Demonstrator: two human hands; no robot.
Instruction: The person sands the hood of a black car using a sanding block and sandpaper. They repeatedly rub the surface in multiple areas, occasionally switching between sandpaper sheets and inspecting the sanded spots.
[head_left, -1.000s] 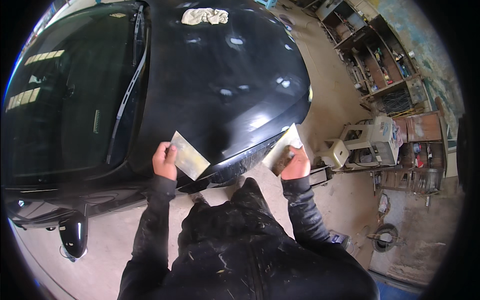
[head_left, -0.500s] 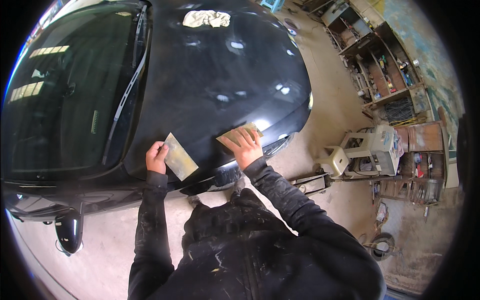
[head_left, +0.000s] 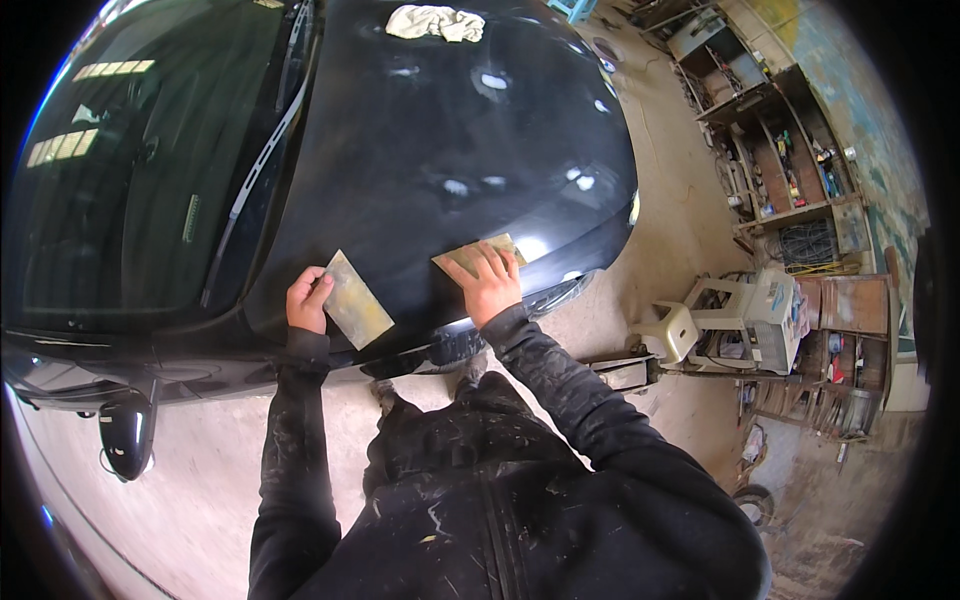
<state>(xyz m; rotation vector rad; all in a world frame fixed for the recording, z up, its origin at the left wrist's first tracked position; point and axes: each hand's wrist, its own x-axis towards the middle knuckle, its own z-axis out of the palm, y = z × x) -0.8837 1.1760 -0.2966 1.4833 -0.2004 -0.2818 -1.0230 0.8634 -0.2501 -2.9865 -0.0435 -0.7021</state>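
My left hand (head_left: pixel 309 298) pinches the left edge of a stiff-looking rectangular tan sheet (head_left: pixel 359 303) between thumb and fingers. Grey and yellow smears mark this sheet, which is held tilted over the near edge of the black car hood (head_left: pixel 400 150). To its right, a second tan sheet (head_left: pixel 450 263) lies at the hood's surface under my right hand (head_left: pixel 490 285). The fingers of that hand reach over the sheet and cover much of it. Whether the sheets are sandpaper or filler spreaders I cannot tell.
A crumpled white cloth (head_left: pixel 436 23) rests on the far hood. The windshield (head_left: pixel 130 180) and wiper (head_left: pixel 262 160) are at left, with the side mirror (head_left: pixel 127 437) below. At right stand a beige stool (head_left: pixel 668 332), an upturned larger stool (head_left: pixel 750 318) and cluttered wooden shelves (head_left: pixel 775 150).
The whole scene has shifted slightly in the picture. My left hand has tilted its sheet a little and moved it slightly up; the right hand stays over its sheet at nearly the same place.
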